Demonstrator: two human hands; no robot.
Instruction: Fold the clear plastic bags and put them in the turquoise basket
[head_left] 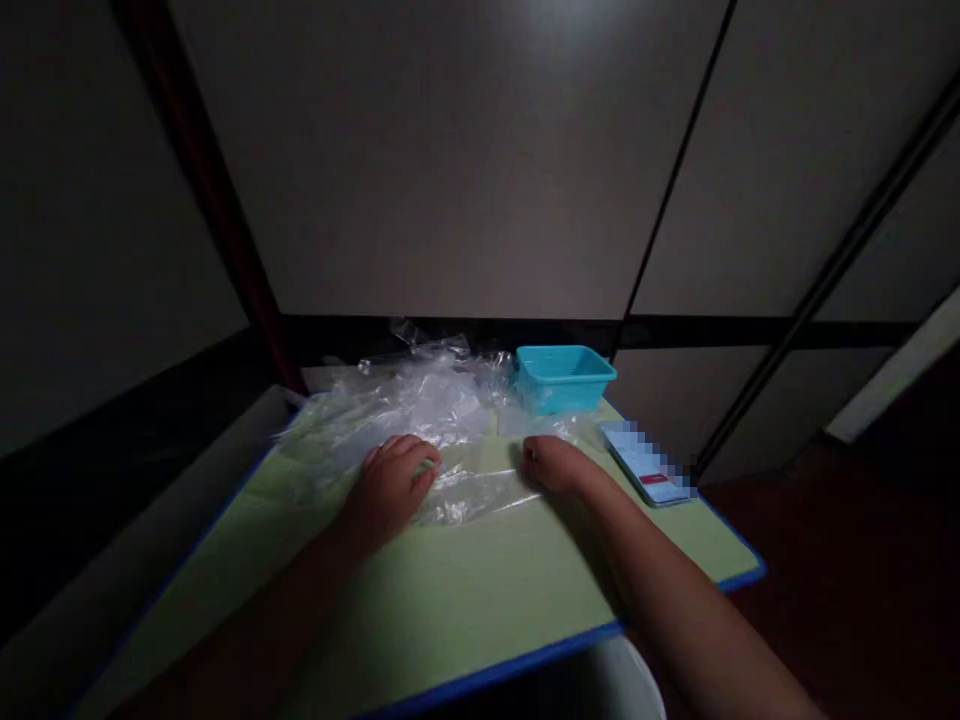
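Crumpled clear plastic bags [442,400] are heaped across the far half of the small table. My left hand [396,478] rests palm down on the near side of this plastic, fingers loosely bent and thumb held apart. To its right, my right hand [556,463] is closed low over the table, fingertips pressed together. A flat stretch of plastic runs between the hands and reaches the right one's underside. Whatever lies inside the right fingers is too small and dark to make out. Behind that hand stands a turquoise plastic basket [566,393], with plastic against its left side.
The light green tabletop [480,590] has a blue edge. A phone [651,468] lies at its right side. Pale cabinet panels [465,180] rise directly behind the table. Below the front edge, part of a white rounded container [626,680] shows.
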